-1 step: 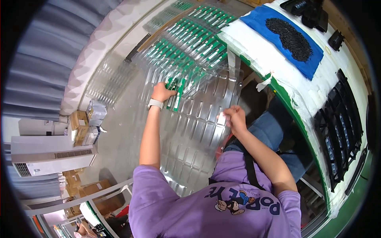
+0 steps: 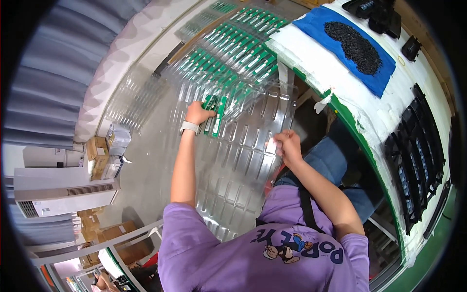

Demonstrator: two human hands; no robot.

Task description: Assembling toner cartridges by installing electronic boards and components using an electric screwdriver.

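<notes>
My left hand [image 2: 196,114], with a pale band at its wrist, is closed on slim green circuit board strips [image 2: 220,117] above a clear plastic tray [image 2: 233,182]. The fingertips are partly hidden behind the strips. The tray has rows of long moulded slots, and many in its nearer part hold no strip. At the tray's right edge my right hand [image 2: 290,146] is closed, with curled fingers gripping the rim. A small white patch shows by its fingertips; I cannot tell whether it is a label or a glare.
Beyond my hands lie clear trays filled with green strips [image 2: 238,41]. On the right, a white-covered table [image 2: 316,56] carries a blue cloth [image 2: 306,22], a heap of small black parts [image 2: 357,51] and black slatted pieces [image 2: 418,155]. Cardboard boxes [image 2: 97,151] stand at left.
</notes>
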